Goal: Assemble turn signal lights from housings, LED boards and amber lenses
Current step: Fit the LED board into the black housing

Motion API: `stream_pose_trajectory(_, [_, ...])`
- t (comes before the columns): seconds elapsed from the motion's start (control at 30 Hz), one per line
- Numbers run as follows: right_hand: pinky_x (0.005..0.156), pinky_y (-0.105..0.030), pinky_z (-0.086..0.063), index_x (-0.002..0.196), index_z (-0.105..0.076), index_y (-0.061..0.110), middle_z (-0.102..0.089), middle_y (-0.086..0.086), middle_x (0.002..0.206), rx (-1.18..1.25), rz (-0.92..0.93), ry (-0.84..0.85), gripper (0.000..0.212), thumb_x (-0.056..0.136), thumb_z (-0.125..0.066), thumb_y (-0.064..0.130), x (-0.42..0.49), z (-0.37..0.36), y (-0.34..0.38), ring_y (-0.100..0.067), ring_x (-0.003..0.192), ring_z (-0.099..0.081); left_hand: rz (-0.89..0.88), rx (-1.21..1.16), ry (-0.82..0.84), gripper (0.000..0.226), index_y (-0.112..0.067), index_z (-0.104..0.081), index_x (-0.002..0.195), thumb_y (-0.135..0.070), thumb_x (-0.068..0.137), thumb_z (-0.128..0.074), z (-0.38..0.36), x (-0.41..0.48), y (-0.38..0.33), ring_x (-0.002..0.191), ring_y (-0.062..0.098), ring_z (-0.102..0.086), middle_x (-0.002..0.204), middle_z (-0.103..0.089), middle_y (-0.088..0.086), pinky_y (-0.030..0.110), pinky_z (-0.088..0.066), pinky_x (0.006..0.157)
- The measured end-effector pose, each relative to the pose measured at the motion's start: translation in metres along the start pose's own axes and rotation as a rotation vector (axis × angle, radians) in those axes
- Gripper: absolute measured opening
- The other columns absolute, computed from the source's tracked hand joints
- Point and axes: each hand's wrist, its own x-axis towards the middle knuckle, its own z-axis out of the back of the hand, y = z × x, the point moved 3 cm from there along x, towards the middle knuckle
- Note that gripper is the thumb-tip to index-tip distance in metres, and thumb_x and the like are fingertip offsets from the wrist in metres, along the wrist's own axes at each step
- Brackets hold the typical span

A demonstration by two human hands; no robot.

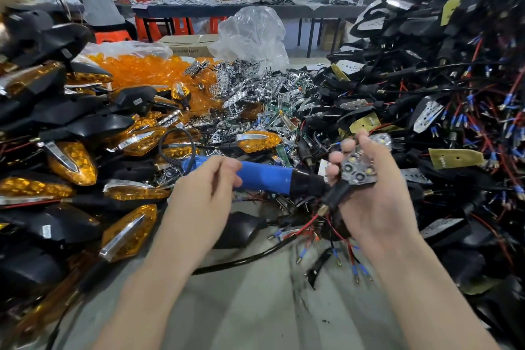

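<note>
Fingers (pixel 336 158) of right hand (pixel 377 199) curl round housing (pixel 338 193), left hand (pixel 204 190) over tool (pixel 267 176).

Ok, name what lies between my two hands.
Head view: a blue-handled tool with a black nose spans from the left hand to the housing in the right hand.

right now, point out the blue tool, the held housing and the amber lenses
blue tool (pixel 265 177): head view, middle of its blue grip
held housing (pixel 358 172): head view, its LED face
amber lenses (pixel 142 68): head view, top of the heap
</note>
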Motion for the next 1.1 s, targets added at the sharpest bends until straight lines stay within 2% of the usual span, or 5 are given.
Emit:
stream_pose_trajectory(0.27, [0.039, -0.018, -0.036, 0.093, -0.054, 0.018, -0.052, 0.003, 0.072, 0.089, -0.037, -0.014, 0.009, 0.099, -0.048, 0.014, 0.001, 0.009, 0.003, -0.012, 0.058, -0.049, -0.052, 0.457, 0.173, 0.018, -0.036, -0.059, 0.09, -0.042, 0.1, -0.046, 0.005, 0.002, 0.012, 0.068, -0.003, -0.057, 0.065, -0.061, -0.013, 0.023, -0.042, 0.05])
stream_pose_trajectory(0.47, [0.04, -0.019, -0.035, 0.094, -0.054, 0.018, -0.054, 0.001, 0.071, 0.006, -0.035, -0.018, 0.005, 0.096, -0.052, 0.013, 0.003, 0.01, -0.002, -0.013, 0.058, -0.05, 0.021, 0.566, 0.299, 0.019, -0.036, -0.055, 0.117, -0.033, 0.099, -0.048, 0.004, 0.006, 0.023, 0.109, 0.006, -0.048, 0.112, -0.051, -0.016, 0.031, -0.048, 0.095])
stream_pose_trajectory(0.67, [0.042, -0.021, -0.037, 0.095, -0.056, 0.019, -0.057, 0.001, 0.073, -0.039, -0.071, 0.011, 0.007, 0.096, -0.054, 0.013, 0.001, 0.007, -0.007, -0.015, 0.06, -0.053, 0.086, 0.52, 0.388, 0.032, -0.036, -0.049, 0.129, -0.029, 0.098, -0.057, 0.015, 0.004, 0.03, 0.121, 0.008, -0.044, 0.121, -0.045, -0.016, 0.03, -0.042, 0.103])
stream_pose_trajectory(0.87, [0.042, -0.021, -0.037, 0.095, -0.057, 0.019, -0.058, 0.001, 0.071, -0.073, -0.095, 0.024, 0.007, 0.096, -0.055, 0.013, 0.0, 0.004, -0.013, -0.015, 0.059, -0.055, 0.044, 0.459, 0.407, 0.03, -0.035, -0.053, 0.119, -0.015, 0.097, -0.058, 0.015, 0.003, 0.03, 0.092, 0.001, -0.056, 0.102, -0.057, -0.017, 0.012, -0.044, 0.077])
stream_pose_trajectory(1.1, [0.043, -0.022, -0.038, 0.098, -0.057, 0.019, -0.058, 0.001, 0.073, -0.084, -0.101, 0.036, 0.007, 0.092, -0.059, 0.015, -0.001, 0.004, -0.015, -0.015, 0.06, -0.055, 0.037, 0.325, 0.31, 0.029, -0.033, -0.062, 0.117, -0.015, 0.098, -0.05, 0.012, 0.004, 0.025, 0.076, -0.009, -0.058, 0.084, -0.063, -0.017, 0.009, -0.041, 0.058])
